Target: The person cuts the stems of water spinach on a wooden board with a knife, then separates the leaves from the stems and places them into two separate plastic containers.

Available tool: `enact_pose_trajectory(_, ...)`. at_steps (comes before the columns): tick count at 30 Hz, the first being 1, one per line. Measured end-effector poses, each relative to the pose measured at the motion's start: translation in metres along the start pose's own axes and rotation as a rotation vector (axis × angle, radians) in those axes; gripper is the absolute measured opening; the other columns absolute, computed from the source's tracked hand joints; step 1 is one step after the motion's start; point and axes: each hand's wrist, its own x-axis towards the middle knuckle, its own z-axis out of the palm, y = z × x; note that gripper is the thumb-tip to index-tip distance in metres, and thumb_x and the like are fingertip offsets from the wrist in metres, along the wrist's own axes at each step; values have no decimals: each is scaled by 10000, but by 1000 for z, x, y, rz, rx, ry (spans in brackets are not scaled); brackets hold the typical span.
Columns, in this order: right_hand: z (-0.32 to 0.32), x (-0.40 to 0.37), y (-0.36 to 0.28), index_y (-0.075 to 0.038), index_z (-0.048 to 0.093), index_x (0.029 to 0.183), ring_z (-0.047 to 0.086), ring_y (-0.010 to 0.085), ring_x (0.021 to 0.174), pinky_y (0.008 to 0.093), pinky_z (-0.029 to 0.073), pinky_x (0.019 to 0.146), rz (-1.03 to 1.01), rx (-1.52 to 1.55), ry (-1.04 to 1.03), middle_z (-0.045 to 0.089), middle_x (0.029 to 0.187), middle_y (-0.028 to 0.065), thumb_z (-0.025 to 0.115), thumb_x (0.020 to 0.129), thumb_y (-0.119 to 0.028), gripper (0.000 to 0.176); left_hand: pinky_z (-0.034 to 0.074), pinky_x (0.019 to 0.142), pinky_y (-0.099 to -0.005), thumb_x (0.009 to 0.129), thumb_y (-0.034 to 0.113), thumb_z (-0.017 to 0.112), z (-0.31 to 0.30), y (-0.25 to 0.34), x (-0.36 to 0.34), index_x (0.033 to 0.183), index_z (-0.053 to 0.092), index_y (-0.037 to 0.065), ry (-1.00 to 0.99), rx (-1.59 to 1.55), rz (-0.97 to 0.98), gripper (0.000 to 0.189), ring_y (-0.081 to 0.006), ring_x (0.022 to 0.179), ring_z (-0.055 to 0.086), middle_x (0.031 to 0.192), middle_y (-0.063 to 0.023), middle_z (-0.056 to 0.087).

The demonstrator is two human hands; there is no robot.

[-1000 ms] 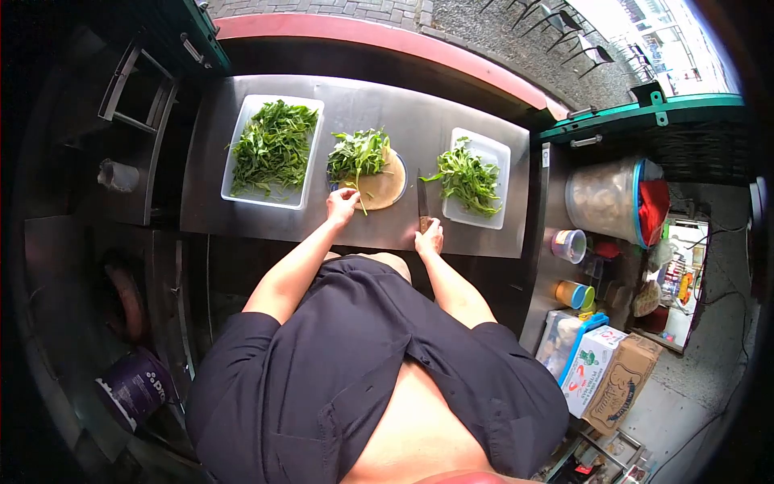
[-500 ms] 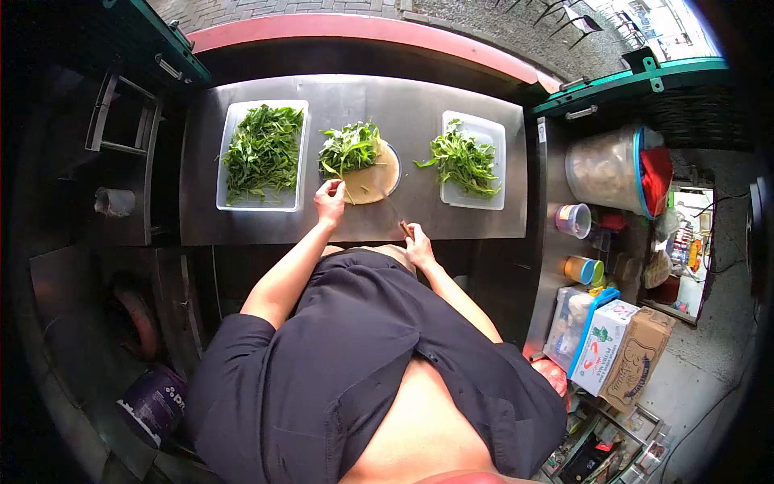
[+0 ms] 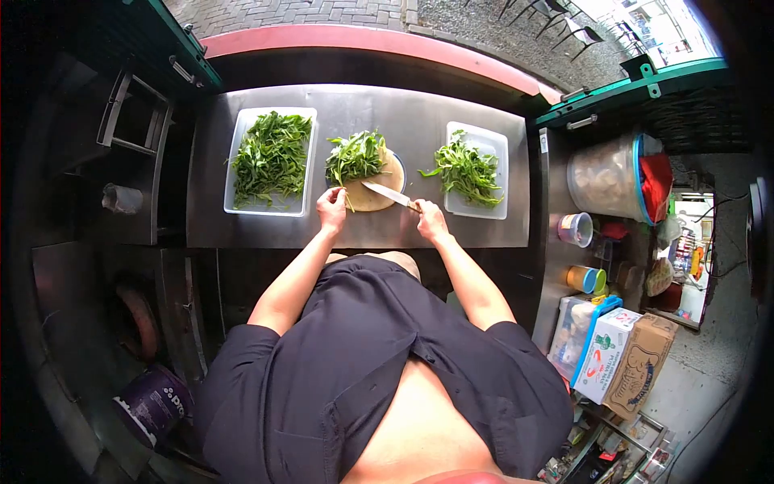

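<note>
A knife (image 3: 385,192) is gripped by its handle in my right hand (image 3: 431,221), its blade pointing left over the round wooden cutting board (image 3: 377,203). My left hand (image 3: 331,210) is closed at the board's left front edge, pinching a thin green stem (image 3: 349,201). A pile of leafy greens (image 3: 355,156) lies on the back left of the board, just beyond my left hand. More cut greens (image 3: 272,157) fill the left plastic tray (image 3: 299,203). A smaller heap of greens (image 3: 468,172) sits in the right tray (image 3: 489,211), some leaves hanging over its left side.
Everything rests on a steel table (image 3: 266,234). On the right side shelf stand a large clear tub (image 3: 603,179), small containers (image 3: 575,229), a blue-lidded box (image 3: 574,327) and a carton (image 3: 641,365). A purple bucket (image 3: 151,406) is low at the left.
My right hand has moved up and right, and the knife has turned from steep to a flatter slant. My left hand stays by the board's edge. The whole view has shifted slightly.
</note>
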Motion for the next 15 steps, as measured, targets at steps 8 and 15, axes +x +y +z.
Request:
enact_pose_trajectory(8, -14, 16, -15, -43, 618, 1214, 641, 412, 1020, 484, 519, 918, -96, 30, 44, 664, 1050, 217, 547, 848, 12, 376, 529, 722, -246, 976, 114, 667, 1, 16, -13, 1034, 744, 6, -19, 8, 16, 145, -79, 764, 665, 881, -34, 754)
enact_pose_trajectory(15, -16, -47, -11, -48, 638, 1196, 668, 401, 1080, 433, 523, 951, 185, 362, 43, 694, 1104, 240, 527, 883, -93, 335, 541, 749, -245, 959, 116, 673, 12, 2, -24, 1009, 755, 15, -149, 90, -32, 139, -85, 798, 690, 876, -40, 763)
